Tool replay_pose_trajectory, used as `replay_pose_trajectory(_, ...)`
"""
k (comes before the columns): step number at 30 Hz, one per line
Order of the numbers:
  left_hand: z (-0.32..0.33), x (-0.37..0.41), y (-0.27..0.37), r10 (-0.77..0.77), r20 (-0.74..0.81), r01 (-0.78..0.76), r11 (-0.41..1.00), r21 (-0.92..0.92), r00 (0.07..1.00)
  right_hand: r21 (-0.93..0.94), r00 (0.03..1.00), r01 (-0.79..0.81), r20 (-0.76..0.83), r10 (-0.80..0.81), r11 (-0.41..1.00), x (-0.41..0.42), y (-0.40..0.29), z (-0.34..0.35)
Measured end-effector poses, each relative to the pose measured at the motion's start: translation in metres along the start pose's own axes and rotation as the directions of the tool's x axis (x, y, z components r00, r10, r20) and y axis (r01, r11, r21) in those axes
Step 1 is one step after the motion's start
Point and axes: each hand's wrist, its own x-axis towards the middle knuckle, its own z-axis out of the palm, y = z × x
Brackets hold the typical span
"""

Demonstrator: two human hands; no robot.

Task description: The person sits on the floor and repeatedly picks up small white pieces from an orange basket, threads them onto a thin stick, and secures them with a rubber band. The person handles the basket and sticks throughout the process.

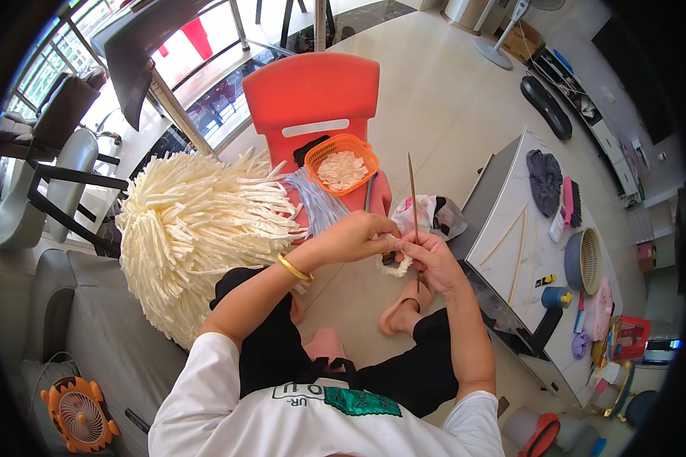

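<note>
My right hand (437, 260) holds a thin brown stick (412, 188), which stands nearly upright in the picture. Fingers of my left hand (360, 234) meet my right fingertips and pinch a cream knotted fabric strand (398, 267), which curls in a loop just below. How the strand sits on the stick is hidden behind the fingers. Beyond my left hand, an orange plastic basket (370, 153) of small pale pieces (341, 170) rests on a red plastic chair (314, 85). Light-blue strips (318, 200) lie beside it. A large bundle of cream fabric strips (200, 211) spreads to the left.
A marble-patterned table (503, 240) at the right carries thin sticks (517, 254), a brush (575, 203), a grey basket (582, 260) and a dark cloth (543, 181). Plastic bags (429, 214) lie near its left side. An orange fan (81, 414) sits on the grey sofa (114, 308).
</note>
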Motion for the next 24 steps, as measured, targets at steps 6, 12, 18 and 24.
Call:
replay_pose_trajectory(6, 0.004, -0.007, -0.026, -0.13, 0.091, 0.156, 0.715, -0.681, 0.987, 0.012, 0.997, -0.061, 0.048, 0.06, 0.998, 0.017, -0.001, 0.006)
replay_pose_trajectory(12, -0.006, -0.015, -0.033, -0.186, -0.039, 0.149, 0.882, -0.446, 0.982, 0.03, 0.999, -0.05, 0.013, 0.05, 0.998, 0.037, -0.003, 0.007)
replay_pose_trajectory(18, -0.051, -0.031, -0.066, -0.15, -0.478, 0.301, 0.918, 0.257, 0.865, -0.097, 0.908, 0.113, -0.394, -0.142, 0.989, 0.091, 0.008, -0.056)
replay_pose_trajectory(24, -0.096, -0.063, -0.085, -0.202, -0.706, 0.454, 0.871, 0.188, 0.679, -0.09, 0.734, 0.304, -0.613, -0.294, 0.948, 0.12, -0.001, -0.069)
